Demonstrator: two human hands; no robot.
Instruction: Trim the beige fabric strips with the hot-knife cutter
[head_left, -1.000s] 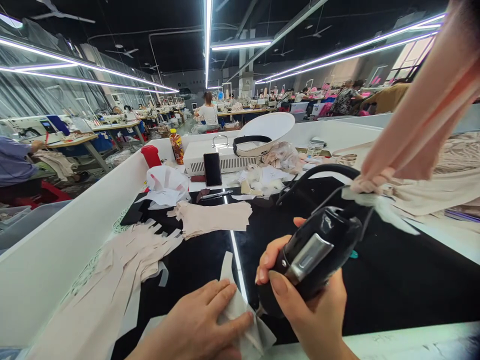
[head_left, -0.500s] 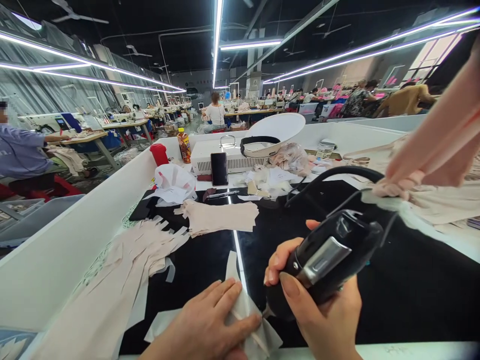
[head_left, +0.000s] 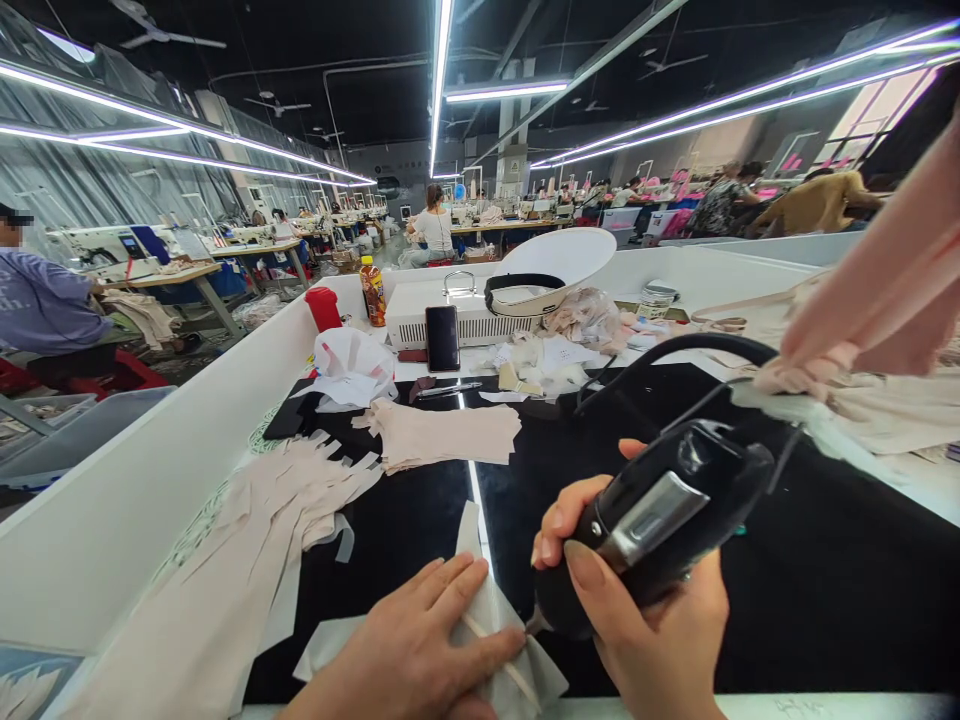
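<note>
My right hand point(head_left: 645, 610) is wrapped round a black hand-held power tool point(head_left: 660, 530) with a silver panel and a cable at its upper end. Its narrow metal tip points down and left, touching or nearly touching a pale fabric piece point(head_left: 487, 600). On that piece my left hand point(head_left: 420, 640) lies with fingers stretched out, pressing it against the dark tabletop point(head_left: 825, 580). The left thumb is right beside the tool's tip. Part of the fabric is hidden under the left hand.
Cut beige fabric strips point(head_left: 247, 530) spread at left, and a beige stack point(head_left: 450, 433) lies ahead. Behind are a phone point(head_left: 442, 338), a white metal box point(head_left: 420, 308), a sun visor point(head_left: 559, 260) and a bottle point(head_left: 372, 292). Pink cloth point(head_left: 885, 260) hangs at right above the tool's cable.
The whole view has shifted slightly. Both hands, the tool and the fabric keep the same positions relative to each other.
</note>
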